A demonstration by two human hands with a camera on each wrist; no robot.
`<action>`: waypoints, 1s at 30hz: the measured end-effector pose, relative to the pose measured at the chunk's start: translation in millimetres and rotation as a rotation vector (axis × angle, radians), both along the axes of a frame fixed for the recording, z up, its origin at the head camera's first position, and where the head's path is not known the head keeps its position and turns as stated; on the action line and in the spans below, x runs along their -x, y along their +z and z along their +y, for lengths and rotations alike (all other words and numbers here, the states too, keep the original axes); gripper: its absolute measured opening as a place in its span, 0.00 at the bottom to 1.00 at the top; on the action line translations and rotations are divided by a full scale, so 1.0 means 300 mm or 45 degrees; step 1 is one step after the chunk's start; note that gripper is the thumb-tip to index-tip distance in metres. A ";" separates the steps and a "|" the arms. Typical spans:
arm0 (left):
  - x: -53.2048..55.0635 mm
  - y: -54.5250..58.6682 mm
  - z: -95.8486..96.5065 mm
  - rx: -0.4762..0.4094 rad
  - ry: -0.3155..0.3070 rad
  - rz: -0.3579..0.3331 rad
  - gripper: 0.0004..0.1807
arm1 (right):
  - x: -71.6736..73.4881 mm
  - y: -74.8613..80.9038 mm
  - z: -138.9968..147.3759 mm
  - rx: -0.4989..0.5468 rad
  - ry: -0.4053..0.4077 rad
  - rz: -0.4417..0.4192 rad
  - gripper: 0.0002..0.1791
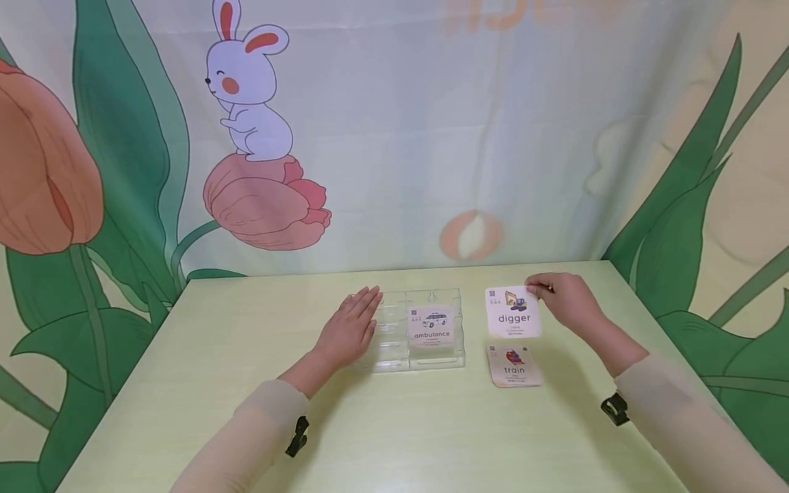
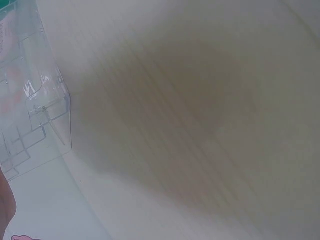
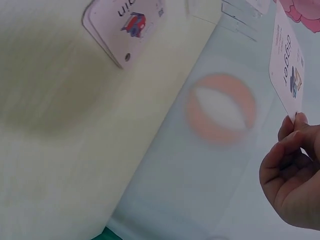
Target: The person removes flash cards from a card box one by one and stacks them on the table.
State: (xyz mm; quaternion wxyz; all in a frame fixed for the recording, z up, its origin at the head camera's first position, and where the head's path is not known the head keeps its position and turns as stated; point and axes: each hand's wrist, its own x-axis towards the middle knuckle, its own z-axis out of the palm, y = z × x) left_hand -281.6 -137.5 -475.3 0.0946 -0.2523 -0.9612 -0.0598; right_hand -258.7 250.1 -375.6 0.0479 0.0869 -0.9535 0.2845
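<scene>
In the head view my right hand (image 1: 566, 299) pinches the digger card (image 1: 513, 322) by its upper right corner, raised above the table. Just below it lies a small stack with the train card (image 1: 515, 373) on top. My left hand (image 1: 350, 327), fingers straight, lies against the left part of the clear plastic tray (image 1: 431, 364). Inside the tray's right compartment sits the ambulance card (image 1: 431, 325). The right wrist view shows thumb and fingertips of the right hand (image 3: 295, 170) on the card's corner. Only a sliver of the left hand (image 2: 5, 205) appears in the left wrist view.
The pale table (image 1: 203, 383) ends at the back against a hanging cloth (image 1: 382, 157) printed with a rabbit, tulips and leaves. Ridges line the tray's left compartment, partly covered by the left hand. A dark strap clip hangs below each wrist.
</scene>
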 end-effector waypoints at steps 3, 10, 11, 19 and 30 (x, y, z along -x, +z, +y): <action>-0.001 -0.002 0.000 0.006 0.005 -0.004 0.31 | -0.005 -0.021 0.007 0.005 -0.003 -0.016 0.15; -0.003 0.001 0.000 -0.015 0.004 0.000 0.31 | -0.009 -0.065 0.019 0.015 -0.014 -0.039 0.15; -0.003 0.001 0.000 -0.018 0.003 0.000 0.31 | -0.010 -0.073 0.021 0.017 -0.017 -0.039 0.15; 0.000 -0.003 0.000 0.007 0.002 -0.006 0.31 | -0.019 -0.166 0.043 0.047 -0.035 -0.096 0.15; 0.001 0.001 0.000 -0.003 -0.002 -0.004 0.31 | -0.018 -0.236 0.063 0.064 -0.049 -0.143 0.15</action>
